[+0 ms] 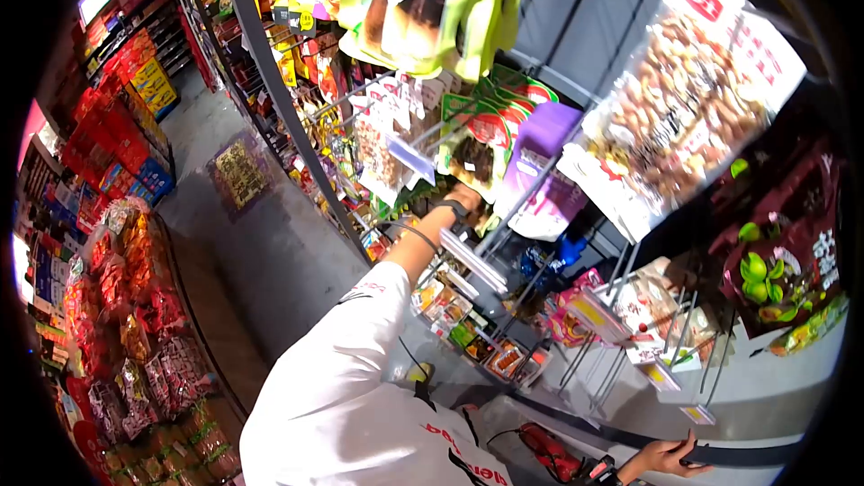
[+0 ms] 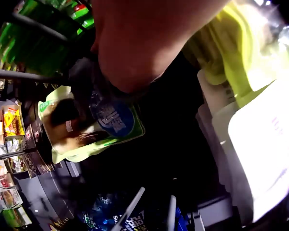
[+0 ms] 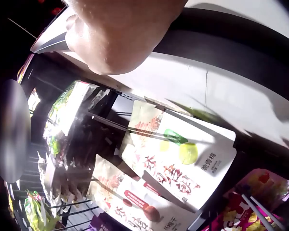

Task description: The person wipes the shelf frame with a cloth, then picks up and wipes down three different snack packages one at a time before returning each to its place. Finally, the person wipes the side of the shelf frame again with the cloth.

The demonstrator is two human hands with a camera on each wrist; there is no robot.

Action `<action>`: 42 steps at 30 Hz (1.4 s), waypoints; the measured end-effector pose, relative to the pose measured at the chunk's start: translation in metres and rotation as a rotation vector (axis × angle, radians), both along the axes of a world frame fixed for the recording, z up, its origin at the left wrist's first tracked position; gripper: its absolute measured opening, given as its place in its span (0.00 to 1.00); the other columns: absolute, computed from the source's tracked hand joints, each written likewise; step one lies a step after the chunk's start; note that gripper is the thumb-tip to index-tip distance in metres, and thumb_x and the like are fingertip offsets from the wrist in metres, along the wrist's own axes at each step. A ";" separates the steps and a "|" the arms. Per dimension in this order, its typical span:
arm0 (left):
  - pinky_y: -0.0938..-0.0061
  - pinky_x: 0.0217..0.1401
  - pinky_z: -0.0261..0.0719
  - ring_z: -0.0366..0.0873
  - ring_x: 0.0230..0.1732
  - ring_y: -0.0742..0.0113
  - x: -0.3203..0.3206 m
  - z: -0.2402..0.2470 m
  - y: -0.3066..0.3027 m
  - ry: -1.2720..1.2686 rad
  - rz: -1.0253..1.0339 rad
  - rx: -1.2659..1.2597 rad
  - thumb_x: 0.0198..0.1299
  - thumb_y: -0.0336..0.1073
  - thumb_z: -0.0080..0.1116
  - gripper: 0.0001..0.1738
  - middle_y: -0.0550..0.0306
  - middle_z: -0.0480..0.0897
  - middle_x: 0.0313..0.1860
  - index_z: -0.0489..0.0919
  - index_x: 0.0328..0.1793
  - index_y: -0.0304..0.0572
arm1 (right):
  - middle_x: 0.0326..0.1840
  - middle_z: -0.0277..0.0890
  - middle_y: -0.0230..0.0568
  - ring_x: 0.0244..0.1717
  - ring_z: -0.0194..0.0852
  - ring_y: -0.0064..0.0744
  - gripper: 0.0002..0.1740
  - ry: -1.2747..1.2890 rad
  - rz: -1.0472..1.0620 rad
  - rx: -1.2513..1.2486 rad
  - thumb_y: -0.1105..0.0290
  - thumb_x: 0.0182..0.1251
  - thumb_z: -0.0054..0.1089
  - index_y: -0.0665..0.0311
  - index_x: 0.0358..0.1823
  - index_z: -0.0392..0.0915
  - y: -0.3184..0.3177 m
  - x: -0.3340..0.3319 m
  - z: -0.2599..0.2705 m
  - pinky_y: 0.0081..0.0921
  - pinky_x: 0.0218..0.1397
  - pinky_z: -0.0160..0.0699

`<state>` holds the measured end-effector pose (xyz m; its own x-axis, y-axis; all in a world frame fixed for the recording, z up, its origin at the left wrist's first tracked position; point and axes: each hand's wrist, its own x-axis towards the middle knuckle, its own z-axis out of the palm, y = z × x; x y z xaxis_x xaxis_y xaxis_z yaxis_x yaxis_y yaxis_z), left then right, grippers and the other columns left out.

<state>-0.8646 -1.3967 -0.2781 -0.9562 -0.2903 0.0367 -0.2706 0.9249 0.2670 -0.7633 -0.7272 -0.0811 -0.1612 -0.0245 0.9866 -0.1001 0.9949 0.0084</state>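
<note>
My left hand reaches in among the hanging snack bags, right at the bottom of a green-edged snack bag with brown contents. In the left wrist view the back of that hand fills the top, with a green-edged bag bearing a blue round label just below it. Its fingers are hidden, and I cannot tell whether they grip the bag. Low at the right, my right hand is held out with fingers spread and nothing in it, beside the shelf's dark front edge.
Metal display hooks with price tags jut out below. A large nut bag hangs close at the right, near purple bags. Lime-green bags hang overhead. At the left stands a bin of red packets by the aisle floor.
</note>
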 end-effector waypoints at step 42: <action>0.63 0.38 0.85 0.88 0.36 0.55 0.159 0.061 -0.049 -0.165 0.090 -0.444 0.57 0.34 0.57 0.07 0.47 0.87 0.33 0.85 0.33 0.46 | 0.74 0.44 0.69 0.79 0.42 0.60 0.08 -0.059 -0.198 0.100 0.70 0.68 0.61 0.50 0.43 0.88 0.033 -0.003 -0.022 0.42 0.68 0.66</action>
